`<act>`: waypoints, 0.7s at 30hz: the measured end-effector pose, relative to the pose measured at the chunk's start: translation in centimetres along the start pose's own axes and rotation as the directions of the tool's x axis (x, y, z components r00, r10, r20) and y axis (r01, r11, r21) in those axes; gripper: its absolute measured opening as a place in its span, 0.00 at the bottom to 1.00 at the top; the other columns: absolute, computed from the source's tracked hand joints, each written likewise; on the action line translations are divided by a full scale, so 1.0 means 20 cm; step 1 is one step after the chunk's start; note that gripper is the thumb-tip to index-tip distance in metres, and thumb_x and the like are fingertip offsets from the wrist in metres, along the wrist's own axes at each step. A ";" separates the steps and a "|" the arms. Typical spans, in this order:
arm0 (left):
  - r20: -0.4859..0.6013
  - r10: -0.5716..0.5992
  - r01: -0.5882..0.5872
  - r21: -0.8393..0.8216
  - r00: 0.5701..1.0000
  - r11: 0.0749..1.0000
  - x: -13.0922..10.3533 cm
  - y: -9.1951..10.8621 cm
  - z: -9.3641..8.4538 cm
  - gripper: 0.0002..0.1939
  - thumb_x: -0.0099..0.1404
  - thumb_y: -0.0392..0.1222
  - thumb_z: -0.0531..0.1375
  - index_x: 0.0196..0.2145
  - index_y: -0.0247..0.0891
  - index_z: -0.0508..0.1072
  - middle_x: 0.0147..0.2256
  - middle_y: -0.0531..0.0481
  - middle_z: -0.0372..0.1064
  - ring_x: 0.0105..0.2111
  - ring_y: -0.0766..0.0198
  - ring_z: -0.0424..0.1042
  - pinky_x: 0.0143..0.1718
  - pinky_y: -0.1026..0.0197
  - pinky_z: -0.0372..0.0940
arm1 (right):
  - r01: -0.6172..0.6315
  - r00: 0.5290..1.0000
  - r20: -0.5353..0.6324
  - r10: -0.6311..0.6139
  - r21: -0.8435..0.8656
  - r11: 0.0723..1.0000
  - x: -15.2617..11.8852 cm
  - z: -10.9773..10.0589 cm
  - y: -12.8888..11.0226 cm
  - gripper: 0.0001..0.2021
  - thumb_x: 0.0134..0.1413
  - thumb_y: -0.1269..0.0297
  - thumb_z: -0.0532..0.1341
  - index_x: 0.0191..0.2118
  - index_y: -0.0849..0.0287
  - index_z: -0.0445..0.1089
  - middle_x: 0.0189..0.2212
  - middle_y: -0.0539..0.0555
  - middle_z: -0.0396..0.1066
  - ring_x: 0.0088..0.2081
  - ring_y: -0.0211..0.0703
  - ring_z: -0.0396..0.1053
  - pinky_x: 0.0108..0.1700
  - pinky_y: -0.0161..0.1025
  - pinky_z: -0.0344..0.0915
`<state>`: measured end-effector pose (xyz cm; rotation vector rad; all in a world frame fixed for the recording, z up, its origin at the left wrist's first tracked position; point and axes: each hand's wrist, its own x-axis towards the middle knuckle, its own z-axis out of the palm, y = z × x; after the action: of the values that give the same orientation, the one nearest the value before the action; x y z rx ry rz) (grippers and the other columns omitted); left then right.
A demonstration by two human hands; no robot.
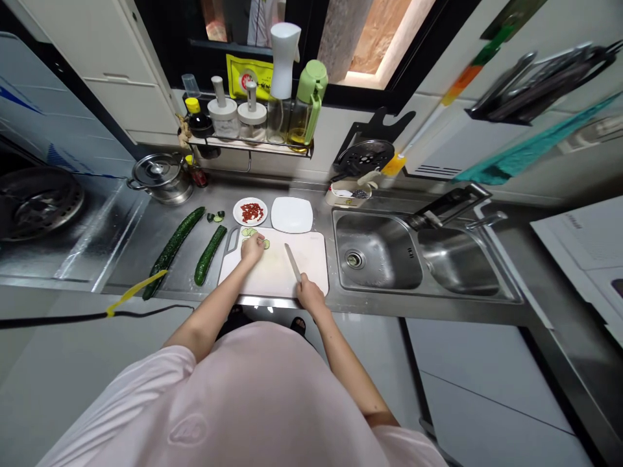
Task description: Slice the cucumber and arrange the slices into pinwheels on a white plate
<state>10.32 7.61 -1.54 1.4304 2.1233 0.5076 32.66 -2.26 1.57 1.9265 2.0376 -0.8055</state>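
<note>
My left hand [253, 249] is at the upper left of the white cutting board [277, 275], its bent fingers on cucumber slices [266, 244]. More thin slices lie just beyond it, at the board's back edge. My right hand [310, 292] is wrapped round the handle of a knife [293, 262], whose blade points away over the board's right half. Left of the board lie a shorter cucumber [210, 255] and a longer one [178, 243], with small dark green end pieces [218, 217] near their tops.
Behind the board are a plate of chopped red pieces [252, 212] and a square white plate [292, 215]. A steel pot [162, 178] is at the back left. A double sink [379, 251] lies to the right, below wall-mounted utensils. Bottles fill a shelf [253, 145].
</note>
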 end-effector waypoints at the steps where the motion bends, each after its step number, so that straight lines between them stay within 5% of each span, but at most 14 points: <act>1: 0.013 0.009 -0.008 -0.017 1.000 1.000 -0.01 0.00 0.02 0.10 0.61 0.40 0.57 0.42 0.45 0.72 0.35 0.53 0.74 0.37 0.63 0.71 0.37 0.64 0.59 | 0.000 1.000 0.000 0.000 -0.003 1.000 0.00 0.00 0.00 0.13 0.64 0.64 0.45 0.51 0.57 0.57 0.38 0.59 0.73 0.40 0.49 0.71 0.36 0.38 0.58; 14: 0.067 0.137 -0.148 0.204 0.988 0.968 -0.05 -0.01 0.06 0.11 0.62 0.40 0.56 0.42 0.43 0.73 0.42 0.46 0.72 0.45 0.57 0.69 0.42 0.60 0.61 | 0.005 1.000 -0.005 -0.006 -0.012 1.000 -0.01 0.00 0.00 0.13 0.64 0.65 0.44 0.52 0.58 0.57 0.39 0.59 0.73 0.41 0.48 0.71 0.37 0.38 0.58; 21: 0.114 -0.003 -0.020 0.206 0.993 0.978 0.03 0.00 0.05 0.12 0.61 0.42 0.58 0.44 0.43 0.71 0.44 0.45 0.72 0.46 0.55 0.69 0.43 0.59 0.61 | 0.028 0.999 -0.044 -0.031 -0.073 0.997 -0.01 -0.02 0.01 0.13 0.66 0.62 0.45 0.51 0.58 0.59 0.39 0.59 0.73 0.41 0.48 0.71 0.37 0.37 0.57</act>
<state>10.73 8.11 -2.38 1.5425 2.1289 0.2060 32.93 -2.24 1.98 1.8963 2.0955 -0.6915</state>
